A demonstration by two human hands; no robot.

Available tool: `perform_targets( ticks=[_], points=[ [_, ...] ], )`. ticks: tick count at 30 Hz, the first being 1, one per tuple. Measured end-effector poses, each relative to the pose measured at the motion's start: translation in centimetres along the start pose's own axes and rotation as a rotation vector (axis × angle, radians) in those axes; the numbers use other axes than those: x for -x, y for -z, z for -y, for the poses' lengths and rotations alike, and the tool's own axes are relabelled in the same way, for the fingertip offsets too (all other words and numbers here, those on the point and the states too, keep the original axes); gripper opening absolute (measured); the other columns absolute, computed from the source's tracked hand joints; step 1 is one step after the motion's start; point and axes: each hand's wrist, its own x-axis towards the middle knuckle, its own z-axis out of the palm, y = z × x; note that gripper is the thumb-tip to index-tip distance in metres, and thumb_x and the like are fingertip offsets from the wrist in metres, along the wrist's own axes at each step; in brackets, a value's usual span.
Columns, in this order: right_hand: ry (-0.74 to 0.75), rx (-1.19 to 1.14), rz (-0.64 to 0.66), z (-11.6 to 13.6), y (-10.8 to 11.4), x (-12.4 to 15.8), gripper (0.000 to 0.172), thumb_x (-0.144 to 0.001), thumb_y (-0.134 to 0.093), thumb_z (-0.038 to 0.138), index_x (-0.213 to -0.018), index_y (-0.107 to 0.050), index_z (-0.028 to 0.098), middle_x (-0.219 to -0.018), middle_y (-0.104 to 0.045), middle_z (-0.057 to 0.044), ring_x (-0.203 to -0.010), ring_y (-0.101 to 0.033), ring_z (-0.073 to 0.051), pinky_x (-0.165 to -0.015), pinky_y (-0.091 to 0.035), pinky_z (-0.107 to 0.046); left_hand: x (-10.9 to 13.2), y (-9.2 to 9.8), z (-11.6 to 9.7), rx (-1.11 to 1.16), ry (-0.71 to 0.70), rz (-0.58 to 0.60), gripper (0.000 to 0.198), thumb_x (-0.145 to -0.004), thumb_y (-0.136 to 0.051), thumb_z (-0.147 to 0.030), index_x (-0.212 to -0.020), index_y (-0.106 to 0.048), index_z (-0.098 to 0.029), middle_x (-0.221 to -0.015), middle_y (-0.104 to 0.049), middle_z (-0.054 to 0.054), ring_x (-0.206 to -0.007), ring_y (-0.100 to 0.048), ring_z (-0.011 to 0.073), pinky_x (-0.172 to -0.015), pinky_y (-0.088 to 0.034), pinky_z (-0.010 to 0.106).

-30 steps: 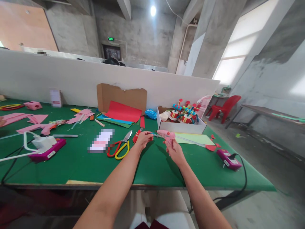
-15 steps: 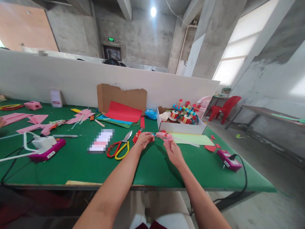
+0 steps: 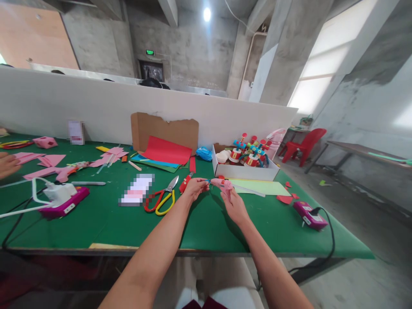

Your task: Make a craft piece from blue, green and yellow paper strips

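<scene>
My right hand (image 3: 234, 205) is closed around a pink hot glue gun (image 3: 220, 183), its nozzle pointing left. A translucent glue stick (image 3: 252, 191) juts out behind it to the right. Pinched in my left hand (image 3: 196, 189) is a small blue piece (image 3: 208, 182), held right at the nozzle; its exact shape is too small to tell. Just left of that hand lies a red object (image 3: 184, 184), partly hidden. Scissors (image 3: 167, 197) with one red and one yellow handle rest on the green table (image 3: 206, 229) nearby.
A white box (image 3: 247, 172) of small paper figures stands behind my hands, with light green paper (image 3: 264, 187) before it. Red sheets (image 3: 167, 151) lie back left. Purple power strips (image 3: 309, 215) sit at both sides. Another person's hand (image 3: 7, 165) is at far left.
The glue stick's end has shifted slightly left; my hands stay almost in place. At the far left, the other person's hand has come further into view.
</scene>
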Motion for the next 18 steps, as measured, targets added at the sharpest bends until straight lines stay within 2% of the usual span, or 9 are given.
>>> perform_targets(
  ticks=[6,12,18],
  points=[
    [0.002,0.001,0.005,0.21,0.14,-0.03,0.047,-0.089,-0.036,0.04,-0.126,-0.051,0.015,-0.124,-0.06,-0.013,-0.115,-0.056,-0.025,-0.098,-0.043,-0.039,0.12,-0.09,-0.11,0.0,0.001,-0.001,0.018,-0.062,-0.074,-0.003,-0.066,-0.058,-0.01,-0.051,-0.059,0.001,-0.05,-0.057,0.009,-0.055,-0.048,0.022],
    [-0.018,0.025,0.016,0.09,0.08,-0.08,0.044,-0.089,-0.036,0.04,-0.121,-0.053,0.016,-0.113,-0.065,-0.013,-0.111,-0.058,-0.026,-0.095,-0.045,-0.04,0.02,-0.17,-0.08,-0.005,0.009,-0.014,0.015,-0.064,-0.072,-0.001,-0.067,-0.059,-0.009,-0.052,-0.059,0.002,-0.05,-0.056,0.0097,-0.056,-0.049,0.024],
    [-0.043,0.042,0.03,0.17,0.15,-0.11,0.046,-0.089,-0.034,0.041,-0.122,-0.053,0.014,-0.118,-0.062,-0.014,-0.112,-0.058,-0.027,-0.094,-0.045,-0.039,0.03,-0.12,-0.05,-0.02,0.003,-0.005,0.014,-0.064,-0.072,-0.003,-0.068,-0.06,-0.009,-0.052,-0.059,0.001,-0.051,-0.057,0.0091,-0.056,-0.049,0.023]
  ],
)
